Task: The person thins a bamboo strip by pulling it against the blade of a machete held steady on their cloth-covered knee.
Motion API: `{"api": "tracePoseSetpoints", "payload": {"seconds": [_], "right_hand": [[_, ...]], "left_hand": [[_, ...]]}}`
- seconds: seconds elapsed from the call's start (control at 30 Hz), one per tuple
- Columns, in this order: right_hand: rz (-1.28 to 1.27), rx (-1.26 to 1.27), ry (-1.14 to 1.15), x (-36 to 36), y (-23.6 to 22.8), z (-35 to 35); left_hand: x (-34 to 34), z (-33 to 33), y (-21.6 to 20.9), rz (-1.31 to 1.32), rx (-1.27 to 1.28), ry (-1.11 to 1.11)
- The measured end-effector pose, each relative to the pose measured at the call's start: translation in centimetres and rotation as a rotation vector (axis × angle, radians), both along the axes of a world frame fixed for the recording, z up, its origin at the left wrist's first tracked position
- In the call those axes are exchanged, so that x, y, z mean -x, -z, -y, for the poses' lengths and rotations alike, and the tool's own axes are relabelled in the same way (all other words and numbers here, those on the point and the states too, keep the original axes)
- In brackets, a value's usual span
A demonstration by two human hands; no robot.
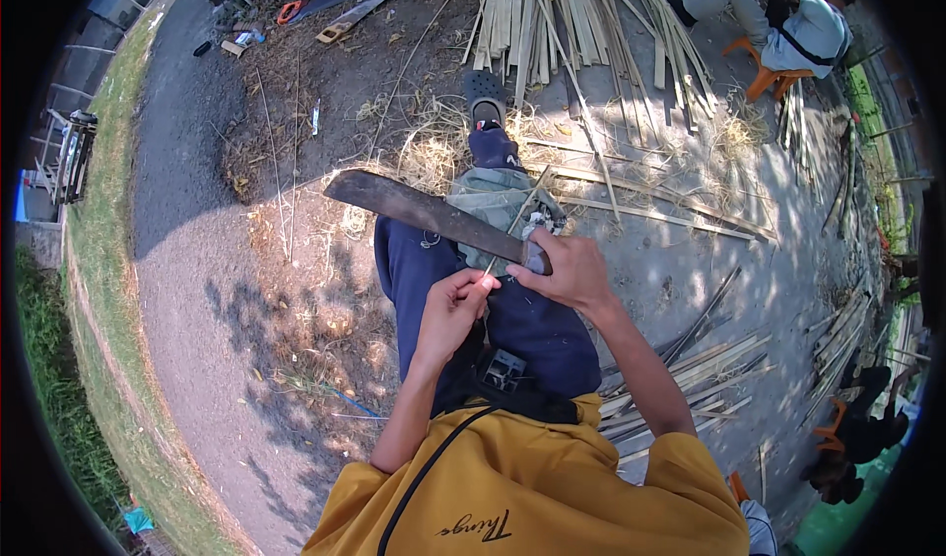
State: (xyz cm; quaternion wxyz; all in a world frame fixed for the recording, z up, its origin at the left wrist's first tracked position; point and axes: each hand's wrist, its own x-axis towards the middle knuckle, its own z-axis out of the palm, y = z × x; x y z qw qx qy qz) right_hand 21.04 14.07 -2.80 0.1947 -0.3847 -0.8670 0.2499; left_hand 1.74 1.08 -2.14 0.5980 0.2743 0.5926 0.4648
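Observation:
My right hand (572, 272) is closed around the handle of a machete (424, 213). The wide dark blade points left across my lap, above my knee. A pale wrapping shows around the handle by my fingers. Between the fingertips of my left hand (451, 317) is the lower end of a thin bamboo strip (533, 192). The strip slants up and away to the right, crossing the blade near the handle. A grey-green cloth (478, 189) lies over my leg beneath the blade and strip.
Long split bamboo strips (552, 24) lie piled ahead, with more strips (690, 383) at my right. Curly shavings (434, 157) surround my shoe (484, 93). Handsaws (360, 12) rest at the far left. One person (803, 34) sits on an orange stool (769, 71); others sit at lower right.

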Motion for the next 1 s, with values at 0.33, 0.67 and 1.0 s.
{"api": "tracePoseSetpoints", "payload": {"seconds": [0.33,0.67,1.0], "right_hand": [[-0.082,0.079,-0.011,-0.1,0.6,-0.2],[0.011,0.127,0.012,0.0,0.2,-0.2],[-0.029,-0.011,-0.031,-0.3,-0.2,-0.2]], "left_hand": [[-0.5,-0.2,0.0,0.081,0.051,-0.007],[-0.6,-0.2,0.7,-0.379,-0.160,0.142],[-0.8,-0.1,-1.1,-0.325,-0.048,0.115]]}}
